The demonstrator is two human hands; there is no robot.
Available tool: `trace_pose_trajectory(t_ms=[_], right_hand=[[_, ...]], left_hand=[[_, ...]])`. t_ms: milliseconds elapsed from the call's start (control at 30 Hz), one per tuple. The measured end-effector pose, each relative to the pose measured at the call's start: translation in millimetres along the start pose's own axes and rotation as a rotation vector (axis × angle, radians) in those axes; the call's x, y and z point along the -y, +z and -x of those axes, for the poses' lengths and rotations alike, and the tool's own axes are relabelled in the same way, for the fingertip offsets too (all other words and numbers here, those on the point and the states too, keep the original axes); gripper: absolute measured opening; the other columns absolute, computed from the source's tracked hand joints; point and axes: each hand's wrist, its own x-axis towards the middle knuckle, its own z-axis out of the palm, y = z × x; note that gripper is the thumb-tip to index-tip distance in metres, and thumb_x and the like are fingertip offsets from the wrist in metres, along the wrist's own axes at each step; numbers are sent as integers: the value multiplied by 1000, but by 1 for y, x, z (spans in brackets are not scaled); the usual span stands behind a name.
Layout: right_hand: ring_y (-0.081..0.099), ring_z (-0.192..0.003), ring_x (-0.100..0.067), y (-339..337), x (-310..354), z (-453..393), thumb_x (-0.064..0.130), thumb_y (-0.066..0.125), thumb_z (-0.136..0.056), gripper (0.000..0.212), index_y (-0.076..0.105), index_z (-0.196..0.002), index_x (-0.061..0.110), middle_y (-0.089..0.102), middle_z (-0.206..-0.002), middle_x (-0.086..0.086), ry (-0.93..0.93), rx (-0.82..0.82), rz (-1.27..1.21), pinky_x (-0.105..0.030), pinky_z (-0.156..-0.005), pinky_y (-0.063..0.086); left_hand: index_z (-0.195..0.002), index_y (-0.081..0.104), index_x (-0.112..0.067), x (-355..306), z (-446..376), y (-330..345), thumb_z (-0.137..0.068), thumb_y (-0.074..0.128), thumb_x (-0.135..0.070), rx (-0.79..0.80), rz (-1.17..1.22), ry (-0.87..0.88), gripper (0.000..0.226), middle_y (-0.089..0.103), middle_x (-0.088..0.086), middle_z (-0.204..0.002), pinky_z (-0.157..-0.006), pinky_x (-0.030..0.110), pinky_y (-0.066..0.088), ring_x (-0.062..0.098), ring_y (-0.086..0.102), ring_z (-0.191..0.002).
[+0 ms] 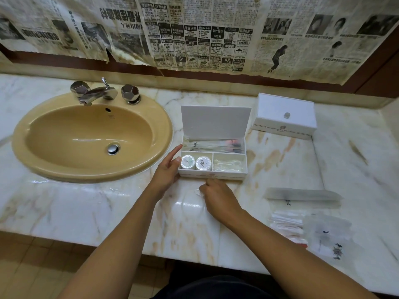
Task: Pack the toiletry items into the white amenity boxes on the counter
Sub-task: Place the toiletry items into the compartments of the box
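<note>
An open white amenity box [212, 175] stands on the marble counter with its lid [214, 123] upright. Its back compartment holds clear sachets [216, 145]. Two round wrapped soaps [196, 162] fill the front left compartment, and clear plastic items [228, 165] lie in the front right one. My left hand [168, 169] rests against the box's left side with the fingers straight. In front of the box, my right hand [218, 197] has its fingers curled on a small clear wrapper [198, 192] lying on the counter. A second amenity box [285, 115] stands shut at the back right.
A tan sink [28, 134] with a chrome tap [95, 94] fills the counter's left part. Loose toiletry sachets [302, 196] and packets [313, 231] lie on the counter [86, 208] at the right. Newspaper [194, 29] covers the wall behind.
</note>
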Motion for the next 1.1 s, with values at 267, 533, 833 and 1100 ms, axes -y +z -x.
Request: trace_pose_trajectory(t_ms=[267, 533, 833, 1100], right_hand=[[58, -76, -32, -7, 0, -4, -6, 60, -70, 17, 69, -76, 6, 63, -78, -10, 9, 14, -96, -28, -58, 37], [58, -72, -30, -59, -4, -30, 0, 61, -78, 11, 69, -77, 8, 64, -76, -8, -7, -387, -212, -36, -62, 47], [57, -99, -29, -67, -38, -37, -6, 54, -83, 25, 73, -95, 5, 62, -99, -10, 223, -189, -139, -31, -75, 42], [61, -92, -30, -64, -36, -36, 0, 46, -83, 27, 70, -93, 5, 66, -100, -12, 365, 27, -240, -31, -72, 48]], left_hand=[[-122, 52, -60, -1, 0, 1, -104, 44, -30, -3, 7, -1, 36, 43, -19, -86, -72, 20, 41, 9, 42, -91], [-121, 54, -62, 0, 0, 1, -104, 45, -31, -10, 5, 0, 36, 43, -9, -92, -74, 24, 41, 17, 39, -94], [-118, 53, -65, -1, 0, 1, -104, 45, -31, -14, -10, -19, 37, 42, -20, -85, -75, 23, 41, 9, 41, -88], [-118, 54, -62, -3, 1, 1, -104, 45, -28, -18, -6, -19, 37, 43, -20, -84, -73, 20, 41, 6, 42, -84]])
